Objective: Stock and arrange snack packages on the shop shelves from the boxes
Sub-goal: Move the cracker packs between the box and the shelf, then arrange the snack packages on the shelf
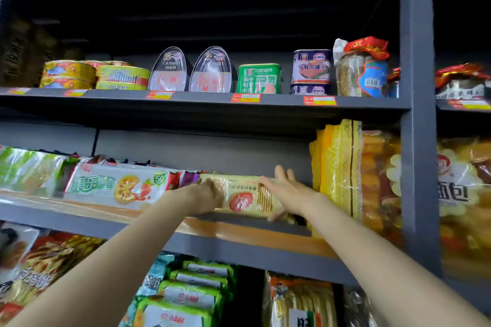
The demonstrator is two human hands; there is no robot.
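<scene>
A pale yellow biscuit package [245, 198] with a red round picture lies on the middle shelf [239, 240], in the gap between other packs. My left hand [206, 195] holds its left end, fingers wrapped over the front. My right hand [285, 191] presses flat on its right end, fingers straight and pointing up toward the shelf's back wall.
A white and green wafer pack [117, 184] lies left of it and tall yellow bread bags [342, 170] stand right. Cans of ham and fish [170, 71] line the upper shelf. Green packs [186, 295] fill the lower shelf. A grey upright post [418, 114] stands at the right.
</scene>
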